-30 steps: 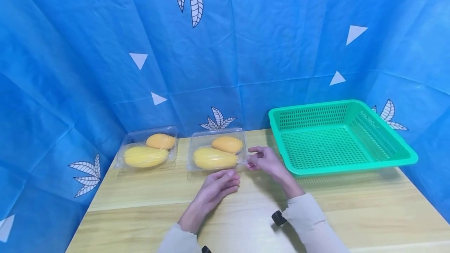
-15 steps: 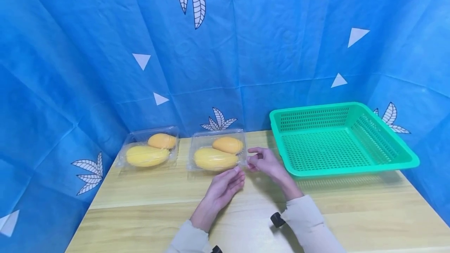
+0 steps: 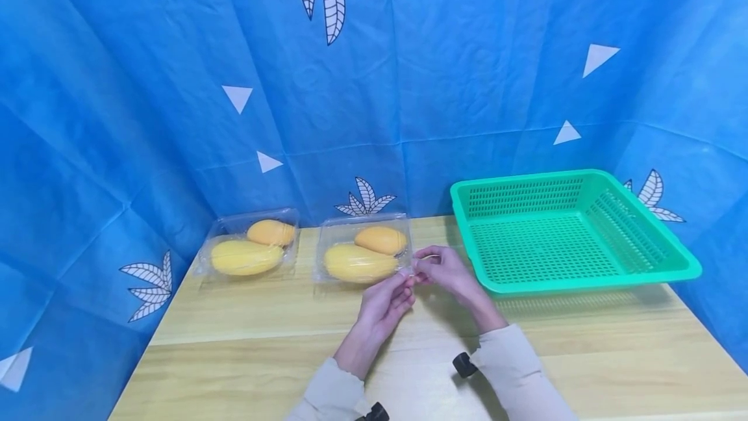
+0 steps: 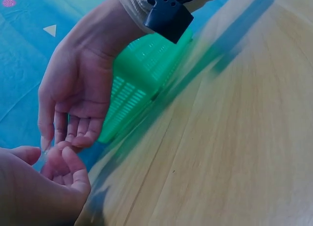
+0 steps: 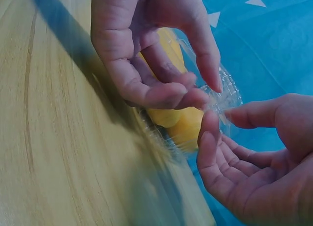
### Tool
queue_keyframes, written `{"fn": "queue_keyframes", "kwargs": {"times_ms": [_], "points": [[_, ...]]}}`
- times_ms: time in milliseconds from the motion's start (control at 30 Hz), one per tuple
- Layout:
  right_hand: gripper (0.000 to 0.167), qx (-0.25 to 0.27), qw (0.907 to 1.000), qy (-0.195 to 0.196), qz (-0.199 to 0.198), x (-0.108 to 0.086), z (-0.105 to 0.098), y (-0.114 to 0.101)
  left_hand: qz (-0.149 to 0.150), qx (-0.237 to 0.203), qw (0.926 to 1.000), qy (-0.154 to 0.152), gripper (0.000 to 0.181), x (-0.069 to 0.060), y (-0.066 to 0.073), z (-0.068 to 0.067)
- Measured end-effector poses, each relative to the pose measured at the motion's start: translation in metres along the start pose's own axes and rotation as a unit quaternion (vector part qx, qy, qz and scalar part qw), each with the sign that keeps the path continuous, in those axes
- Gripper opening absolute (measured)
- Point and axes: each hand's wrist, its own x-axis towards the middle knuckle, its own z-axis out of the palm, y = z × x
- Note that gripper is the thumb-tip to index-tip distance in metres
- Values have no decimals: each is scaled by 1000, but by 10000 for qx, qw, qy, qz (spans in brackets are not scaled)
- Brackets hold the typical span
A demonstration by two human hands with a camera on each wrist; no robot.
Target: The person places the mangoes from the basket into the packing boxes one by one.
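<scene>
A clear plastic clamshell box (image 3: pixel 336 232) stands on the table, holding a long yellow fruit (image 3: pixel 359 264) and a smaller orange, mango-like one (image 3: pixel 380 240). At its near right corner both hands meet. My left hand (image 3: pixel 386 304) pinches the clear rim (image 5: pixel 225 96) between thumb and fingers, coming from the front. From the right, my right hand (image 3: pixel 447 271) has thumb and index finger on the same rim, pinching it close beside the left fingertips. The fingertips partly hide that corner; in the left wrist view the box is hardly visible.
A second clear box (image 3: pixel 222 226) with a yellow and an orange fruit stands at the left. Right of my hands sits a green perforated basket (image 3: pixel 543 232). A blue patterned curtain (image 3: pixel 467 83) hangs behind the wooden table (image 3: pixel 234 369).
My left hand has moved right and slightly up, from in front of the box to its near right corner, where its fingertips now meet the right hand's. The right hand has stayed nearly in place.
</scene>
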Motion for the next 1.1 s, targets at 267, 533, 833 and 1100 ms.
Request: {"fn": "queue_keyframes", "kwargs": {"times_ms": [267, 533, 833, 1100], "points": [[31, 70, 9999, 91, 41, 1, 2, 0, 65, -93, 9996, 263, 5, 3, 0, 3], [28, 16, 9997, 239, 101, 4, 6, 1, -17, -131, 9990, 430, 6, 4, -1, 4], [26, -205, 9989, 412, 84, 4, 9, 0, -64, -181, 9983, 548, 9, 4, -2, 5], [29, -351, 9981, 499, 29, 3, 9, 0, -79, -63, 9988, 479, 11, 4, -1, 3]]}}
